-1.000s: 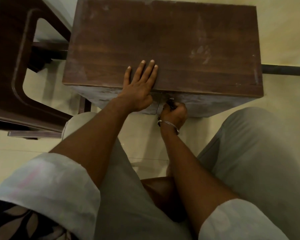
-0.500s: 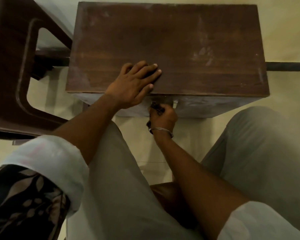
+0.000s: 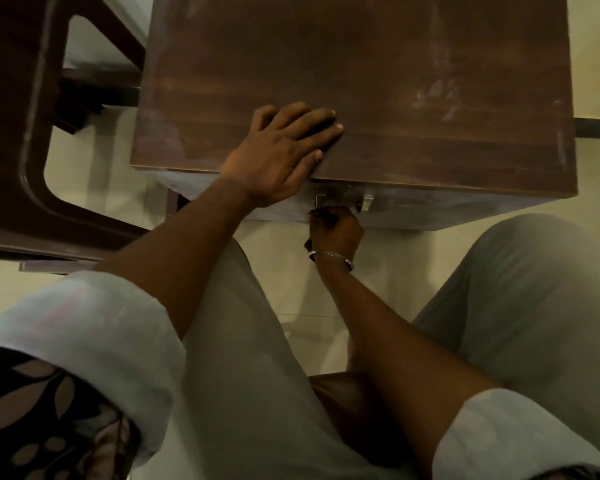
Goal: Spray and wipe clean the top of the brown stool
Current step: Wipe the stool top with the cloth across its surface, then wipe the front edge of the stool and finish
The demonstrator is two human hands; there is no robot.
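Head view.
- The brown stool (image 3: 361, 81) stands on the pale tiled floor (image 3: 291, 289), directly ahead of the knees. It is a box-shaped piece with a flat rectangular top.
- The top is dark wood-grain, matt and hard. Pale smudges (image 3: 437, 95) are seen toward the right side, and dusty scuffing along the edges.
- The left hand (image 3: 278, 154) is laid on the top near the front edge, with its fingers (image 3: 323, 116) slightly bent, pressing down and holding nothing.
- The right hand (image 3: 336, 230) is held below, at a metal latch (image 3: 343, 200) on the front face. Its fingers are clenched round a small dark item (image 3: 321, 214), whose identity cannot be told. A metal bangle (image 3: 331, 256) is worn at the wrist.
- A dark brown moulded chair (image 3: 25, 133) stands just left of the stool.

Handling, judged:
- The stool is taken to be rigid and fairly heavy, and unlikely to slide under wiping.
- The smooth top is expected to turn slick when sprayed.
- It is best steadied by a flat palm at an edge.
- No spray bottle or cloth is in view.
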